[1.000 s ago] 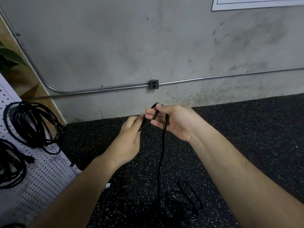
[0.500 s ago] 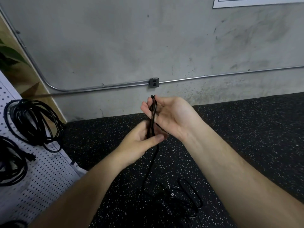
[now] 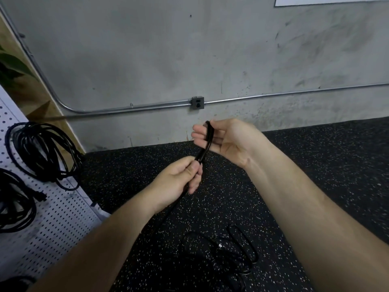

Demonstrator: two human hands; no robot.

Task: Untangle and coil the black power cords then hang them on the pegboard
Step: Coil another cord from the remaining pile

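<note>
The right hand (image 3: 226, 140), palm up just past centre toward 12 o'clock, has the looped end of a black power cord (image 3: 205, 148) draped over its nearly straight fingers, with the thumb pinning it on top. From there toward 7 o'clock, the left hand (image 3: 179, 183) grips the same cord with its fingers curled round it. The cord runs down to a loose tangle (image 3: 233, 251) on the speckled floor (image 3: 315, 165) at 5 o'clock. At 9 o'clock, two coiled cords (image 3: 42, 152) hang on the white pegboard (image 3: 63, 213). An outlet box (image 3: 197, 103) sits on the concrete wall at 12 o'clock.
</note>
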